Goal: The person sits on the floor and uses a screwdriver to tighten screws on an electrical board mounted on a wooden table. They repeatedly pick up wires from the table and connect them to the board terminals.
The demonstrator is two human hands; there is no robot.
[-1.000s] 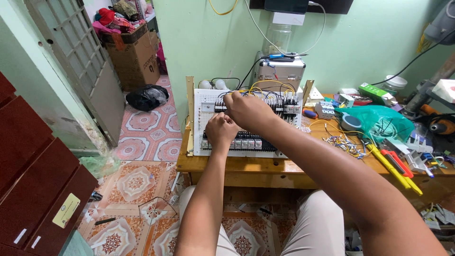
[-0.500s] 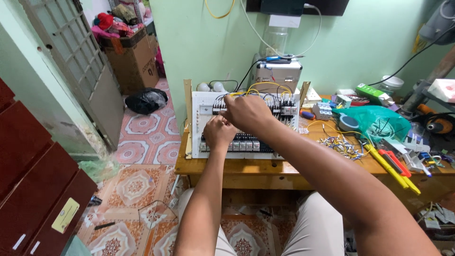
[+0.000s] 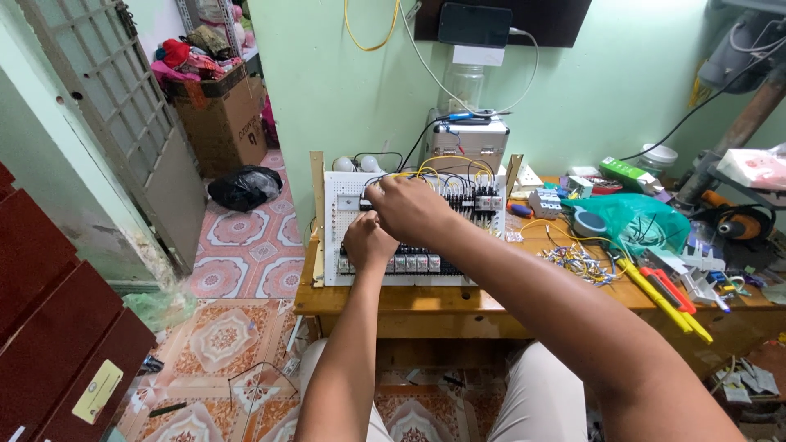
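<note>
White perforated wiring panel (image 3: 344, 262) stands tilted on the wooden bench (image 3: 426, 299), propped in a pale wood frame against the green wall. Compared with the views from 1 second ago, both hands sit on almost the same spot; the head camera has only drifted a little, so the work at the upper row is continuing and no part has been moved off the board. The left hand (image 3: 368, 242) is curled with its grip pinched together against the panel's middle, on what I cannot tell. The right hand (image 3: 407, 207) arches above it, fingers closed around something small at the top rail, hidden by the knuckles. Yellow wires (image 3: 446, 166) loop in smooth glossy arcs over blocky black and grey modules (image 3: 416, 262). To the right lie a crumpled green plastic bag (image 3: 634, 217), a tangle of wire offcuts (image 3: 577, 262), and yellow and red tools (image 3: 665, 293). A ribbed metal case (image 3: 467, 141) stands behind.
</note>
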